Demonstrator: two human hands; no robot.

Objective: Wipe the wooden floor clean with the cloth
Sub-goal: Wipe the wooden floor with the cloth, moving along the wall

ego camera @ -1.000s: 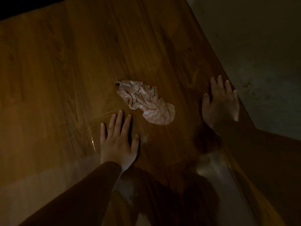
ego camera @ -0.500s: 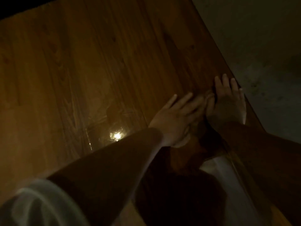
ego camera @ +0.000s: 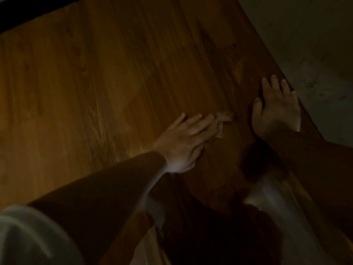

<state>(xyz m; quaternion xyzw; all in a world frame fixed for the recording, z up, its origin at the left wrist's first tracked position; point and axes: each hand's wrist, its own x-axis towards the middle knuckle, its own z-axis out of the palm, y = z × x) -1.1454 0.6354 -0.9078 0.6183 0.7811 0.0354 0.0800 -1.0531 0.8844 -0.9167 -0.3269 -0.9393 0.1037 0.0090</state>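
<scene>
Near the right edge of the floor (ego camera: pixel 95 83), the cloth (ego camera: pixel 224 117) lies under the left grip (ego camera: pixel 183 138), straight fingers pressing it down; close by, at that edge, the right grip (ego camera: pixel 277 113) rests flat, fingers spread.

Dim, warm light falls on a wood floor (ego camera: pixel 91 77) whose planks run away from the camera, knotted and streaked with a faint gloss near the middle. Along its right edge lies a dull, mottled grey surface (ego camera: pixel 315 44). A black strip (ego camera: pixel 28 8) crosses the top-left corner.
</scene>
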